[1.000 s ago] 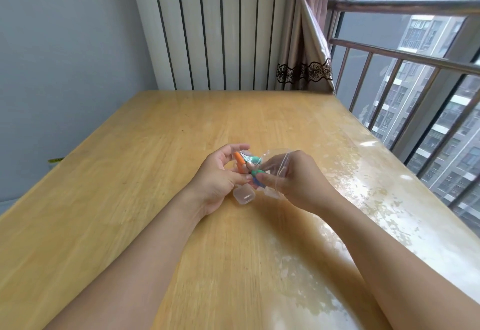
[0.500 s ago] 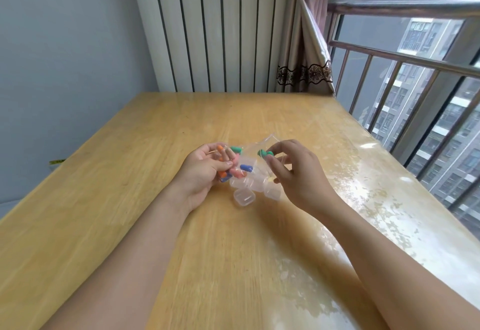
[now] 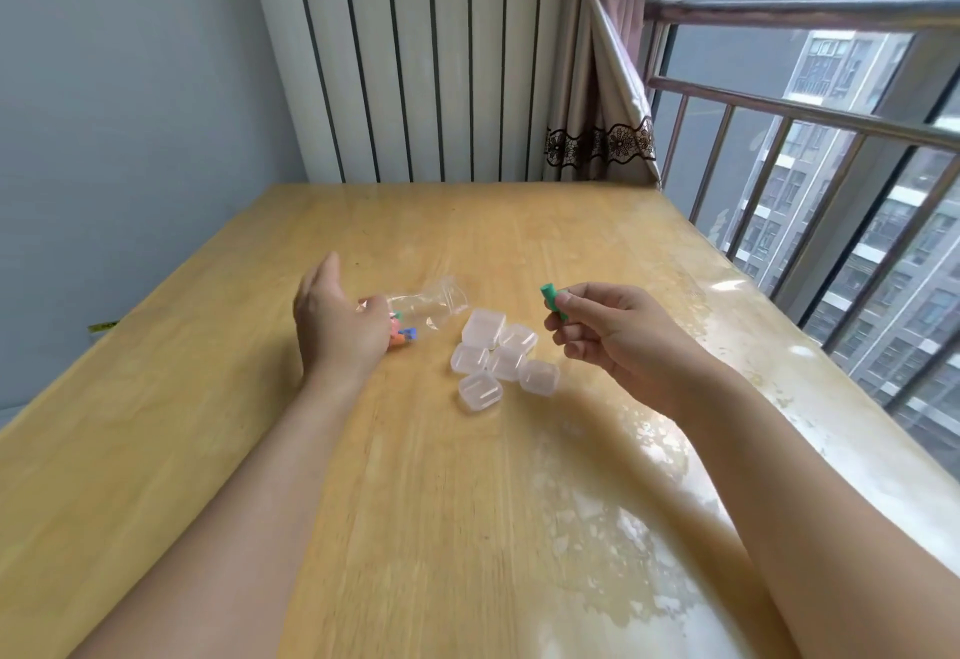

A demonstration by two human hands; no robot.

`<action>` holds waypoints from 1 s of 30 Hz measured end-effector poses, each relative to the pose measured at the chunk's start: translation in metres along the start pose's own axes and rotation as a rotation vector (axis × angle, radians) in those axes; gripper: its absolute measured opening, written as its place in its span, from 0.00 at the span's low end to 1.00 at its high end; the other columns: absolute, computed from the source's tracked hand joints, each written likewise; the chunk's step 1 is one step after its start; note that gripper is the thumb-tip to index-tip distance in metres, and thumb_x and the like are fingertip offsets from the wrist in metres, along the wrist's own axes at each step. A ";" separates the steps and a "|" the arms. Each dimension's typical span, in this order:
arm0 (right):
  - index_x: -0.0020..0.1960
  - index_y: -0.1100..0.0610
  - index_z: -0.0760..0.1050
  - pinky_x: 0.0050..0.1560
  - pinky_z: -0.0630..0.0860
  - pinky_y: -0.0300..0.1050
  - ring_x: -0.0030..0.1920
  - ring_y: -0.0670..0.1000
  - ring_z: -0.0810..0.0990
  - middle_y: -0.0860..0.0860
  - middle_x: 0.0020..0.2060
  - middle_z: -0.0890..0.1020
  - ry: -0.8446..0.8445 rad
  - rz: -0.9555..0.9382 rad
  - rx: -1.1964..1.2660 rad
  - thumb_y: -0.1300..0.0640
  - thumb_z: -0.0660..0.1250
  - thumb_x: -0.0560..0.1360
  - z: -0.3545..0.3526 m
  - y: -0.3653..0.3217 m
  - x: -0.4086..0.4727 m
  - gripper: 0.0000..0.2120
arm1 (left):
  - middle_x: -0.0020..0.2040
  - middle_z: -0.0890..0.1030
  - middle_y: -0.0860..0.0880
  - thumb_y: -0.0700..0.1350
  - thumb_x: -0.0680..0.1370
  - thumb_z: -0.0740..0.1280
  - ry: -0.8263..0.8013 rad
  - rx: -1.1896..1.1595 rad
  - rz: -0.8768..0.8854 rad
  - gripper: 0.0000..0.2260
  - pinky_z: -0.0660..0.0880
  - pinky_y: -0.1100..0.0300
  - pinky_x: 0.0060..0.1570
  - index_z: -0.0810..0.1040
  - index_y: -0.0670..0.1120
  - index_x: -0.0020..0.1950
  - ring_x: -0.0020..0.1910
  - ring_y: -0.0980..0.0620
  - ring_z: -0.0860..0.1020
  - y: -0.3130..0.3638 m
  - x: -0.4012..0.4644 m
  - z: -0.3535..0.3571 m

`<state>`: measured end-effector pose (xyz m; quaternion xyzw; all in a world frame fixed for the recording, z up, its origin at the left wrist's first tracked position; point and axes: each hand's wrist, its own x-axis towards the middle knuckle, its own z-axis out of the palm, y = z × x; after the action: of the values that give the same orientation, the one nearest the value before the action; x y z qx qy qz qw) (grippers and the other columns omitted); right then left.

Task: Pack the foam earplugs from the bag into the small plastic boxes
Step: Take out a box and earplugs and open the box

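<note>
A clear plastic bag [image 3: 426, 307] lies on the wooden table [image 3: 260, 398] with several coloured foam earplugs in its left end. My left hand [image 3: 332, 326] rests over that end, and its fingers are hidden behind the palm. Just right of the bag sits a cluster of several small clear plastic boxes [image 3: 498, 357], lids down. My right hand [image 3: 608, 336] hovers to the right of the boxes, pinching a green earplug [image 3: 551, 301] between thumb and fingers.
The table's right edge runs along a window with a metal railing [image 3: 779, 107]. A curtain [image 3: 602, 102] hangs at the far right corner and a ribbed white panel [image 3: 415, 55] stands behind the table.
My hands have moved apart. The right hand pulled a green earplug out of the bag and shifted right. The left hand lowered the bag onto the table, uncovering the boxes.
</note>
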<state>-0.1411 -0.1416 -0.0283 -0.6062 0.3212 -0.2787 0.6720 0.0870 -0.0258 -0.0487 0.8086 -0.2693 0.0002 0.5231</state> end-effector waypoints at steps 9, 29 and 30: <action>0.56 0.68 0.79 0.36 0.75 0.37 0.33 0.47 0.74 0.52 0.35 0.79 -0.317 0.010 -0.051 0.59 0.65 0.82 -0.004 -0.002 -0.010 0.11 | 0.39 0.85 0.51 0.43 0.72 0.77 -0.532 -0.609 0.192 0.07 0.79 0.62 0.38 0.84 0.50 0.49 0.35 0.54 0.82 0.043 -0.075 0.035; 0.40 0.59 0.84 0.30 0.74 0.36 0.31 0.55 0.81 0.51 0.34 0.84 0.185 -0.161 -0.755 0.63 0.80 0.66 -0.036 0.018 0.016 0.05 | 0.40 0.87 0.48 0.39 0.72 0.78 -0.587 -0.479 0.093 0.13 0.82 0.57 0.45 0.78 0.43 0.52 0.38 0.51 0.85 0.030 -0.064 0.034; 0.40 0.59 0.85 0.34 0.77 0.41 0.32 0.58 0.83 0.52 0.35 0.85 0.174 -0.190 -0.723 0.64 0.80 0.67 -0.034 0.016 0.015 0.05 | 0.41 0.87 0.48 0.37 0.71 0.79 -0.581 -0.477 0.115 0.11 0.82 0.57 0.46 0.80 0.43 0.49 0.39 0.51 0.85 0.029 -0.063 0.034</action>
<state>-0.1574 -0.1731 -0.0476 -0.8051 0.3972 -0.2590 0.3564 0.0103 -0.0361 -0.0572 0.6142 -0.4436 -0.2625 0.5976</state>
